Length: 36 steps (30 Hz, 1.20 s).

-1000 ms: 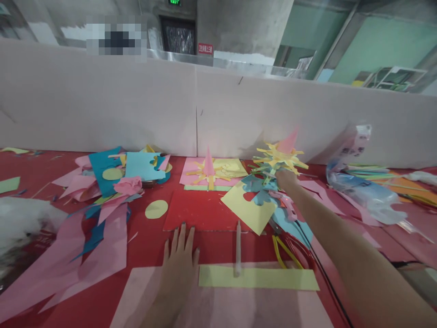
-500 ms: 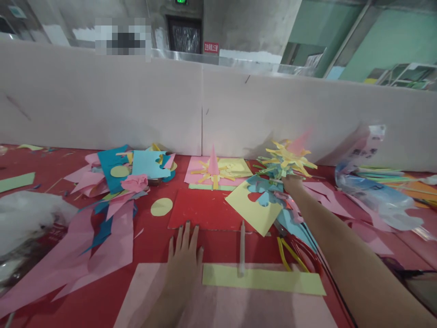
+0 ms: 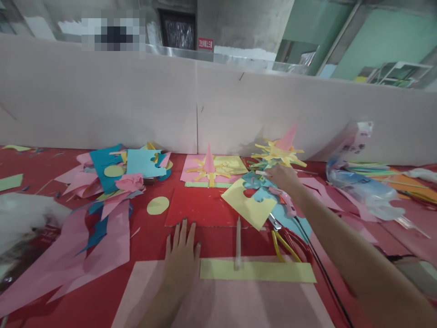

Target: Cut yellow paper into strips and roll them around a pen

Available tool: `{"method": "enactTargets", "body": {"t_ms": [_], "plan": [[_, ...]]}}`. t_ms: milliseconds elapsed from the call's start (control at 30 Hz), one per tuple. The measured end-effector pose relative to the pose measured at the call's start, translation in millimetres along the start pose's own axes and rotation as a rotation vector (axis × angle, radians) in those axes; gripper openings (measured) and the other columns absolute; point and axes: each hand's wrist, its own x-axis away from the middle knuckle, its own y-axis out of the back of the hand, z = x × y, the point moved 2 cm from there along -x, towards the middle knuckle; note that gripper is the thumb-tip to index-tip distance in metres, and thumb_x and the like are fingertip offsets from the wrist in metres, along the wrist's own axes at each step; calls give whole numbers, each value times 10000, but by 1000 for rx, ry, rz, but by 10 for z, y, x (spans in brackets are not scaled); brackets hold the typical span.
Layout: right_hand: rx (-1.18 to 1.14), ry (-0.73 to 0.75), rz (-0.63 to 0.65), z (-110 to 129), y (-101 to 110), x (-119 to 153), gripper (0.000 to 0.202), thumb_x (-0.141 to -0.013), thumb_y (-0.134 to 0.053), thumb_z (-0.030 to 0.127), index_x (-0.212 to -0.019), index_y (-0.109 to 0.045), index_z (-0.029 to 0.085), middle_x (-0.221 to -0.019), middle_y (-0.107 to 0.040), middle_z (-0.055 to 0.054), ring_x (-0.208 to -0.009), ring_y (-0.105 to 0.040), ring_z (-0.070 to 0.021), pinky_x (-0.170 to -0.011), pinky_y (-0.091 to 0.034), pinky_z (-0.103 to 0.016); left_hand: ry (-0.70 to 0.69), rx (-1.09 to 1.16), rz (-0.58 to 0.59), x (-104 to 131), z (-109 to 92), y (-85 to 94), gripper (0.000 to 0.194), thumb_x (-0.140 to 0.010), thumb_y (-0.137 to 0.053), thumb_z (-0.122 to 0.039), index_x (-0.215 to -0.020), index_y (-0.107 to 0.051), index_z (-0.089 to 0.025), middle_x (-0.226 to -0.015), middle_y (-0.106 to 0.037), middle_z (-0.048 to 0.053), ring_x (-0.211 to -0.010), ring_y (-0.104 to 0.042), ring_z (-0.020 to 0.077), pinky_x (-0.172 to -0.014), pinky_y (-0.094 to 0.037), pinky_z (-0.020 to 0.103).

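My left hand (image 3: 180, 250) lies flat with its fingers spread, over the far edge of a pale pink sheet (image 3: 153, 296), and its fingertips reach a red board (image 3: 196, 207). At the right, my right hand (image 3: 285, 180) is closed low against a paper flower (image 3: 280, 152) with yellow petals, a pink cone and green strips below. Its fingertips are partly hidden there. Just below that hand lie a pink glue gun (image 3: 288, 205) and a yellow sheet with cutouts (image 3: 251, 207). Another yellow flower with a pink cone (image 3: 209, 159) stands at the back.
Scissors (image 3: 285, 243) lie open beside a black cord (image 3: 324, 264). A white stick (image 3: 238, 246) crosses a yellow strip (image 3: 259, 270). Pink and blue paper scraps (image 3: 112, 223) pile up at left. A plastic bag (image 3: 365, 187) sits at right. A white partition (image 3: 136, 100) bounds the back.
The view has shifted slightly. My right hand and the paper flower have moved a little left, and more of the glue gun and scissors shows. My left hand stays flat in place.
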Motion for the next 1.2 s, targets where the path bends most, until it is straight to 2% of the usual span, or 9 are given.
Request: {"method": "enactTargets", "body": {"t_ms": [67, 200, 300, 400, 567, 800, 1000, 1100, 1200], "plan": [[-154, -51, -82, 211, 123, 244, 283, -893, -536, 392, -1039, -664, 186, -867, -683, -124, -795, -642, -237, -668, -408, -302, -4, 18, -5, 5, 5, 10, 509, -921, -349, -238, -1425, -411, -191, -1509, -339, 106, -1356, -380, 294, -1088, -325, 515], [-1014, -167, -176, 686, 148, 801, 402, -840, -531, 558, -928, -594, 172, -604, -642, -39, -564, -587, -168, -540, -396, -258, -27, 79, -36, 10, 18, 3, 504, -915, -364, -253, -1408, -441, -187, -1498, -362, 118, -1352, -383, 307, -1096, -297, 544], [-1501, -303, -117, 1059, 29, 1178, 458, -759, -585, 638, -856, -508, 197, -520, -589, 15, -416, -475, -118, -405, -298, -219, -30, 138, -90, 3, 15, 13, 483, -908, -382, -253, -1370, -491, -162, -1459, -419, 156, -1338, -395, 333, -1104, -237, 601], [-1762, -425, -17, 1371, -86, 1458, 456, -711, -658, 611, -808, -468, 208, -528, -584, 35, -389, -448, -84, -377, -259, -184, -41, 276, -155, -8, 0, 86, 435, -931, -386, -304, -1306, -548, -154, -1393, -499, 161, -1333, -401, 317, -1114, -233, 596], [-1867, -509, 49, 1625, -143, 1699, 469, -690, -677, 613, -773, -464, 203, -496, -578, 30, -352, -448, -78, -349, -246, -176, -164, 620, -132, 12, -37, 285, 378, -963, -350, -337, -1262, -554, -229, -1326, -568, 75, -1288, -463, 222, -1057, -411, 461], [-1814, -452, 129, 1739, -102, 1865, 474, -712, -656, 628, -819, -490, 197, -504, -551, 46, -387, -481, -87, -366, -309, -181, -379, 740, -52, 58, -133, 316, 281, -924, -460, -373, -1054, -666, -234, -1024, -708, 65, -996, -635, 222, -916, -505, 396], [-1898, -548, 160, 1843, -293, 1910, 552, -688, -671, 640, -927, -529, 163, -476, -565, 23, -398, -493, -106, -396, -351, -202, -105, 824, 68, 66, -97, 320, 291, -928, -433, -401, -946, -665, -228, -947, -697, 54, -893, -644, 208, -795, -525, 352], [-1973, -572, 250, 1918, -322, 1914, 638, -600, -754, 608, -996, -548, 152, -605, -640, -10, -479, -569, -126, -490, -464, -240, 32, 852, 36, 60, -42, 357, 299, -921, -432, -427, -965, -652, -228, -989, -685, 57, -936, -635, 218, -813, -513, 365], [-2020, -603, 329, 1971, -263, 1943, 764, -520, -821, 549, -1118, -539, 166, -764, -685, -32, -607, -648, -166, -629, -541, -313, 42, 867, -9, 48, -20, 377, 290, -922, -431, -414, -977, -643, -224, -1005, -680, 63, -971, -620, 225, -854, -494, 380]]}}
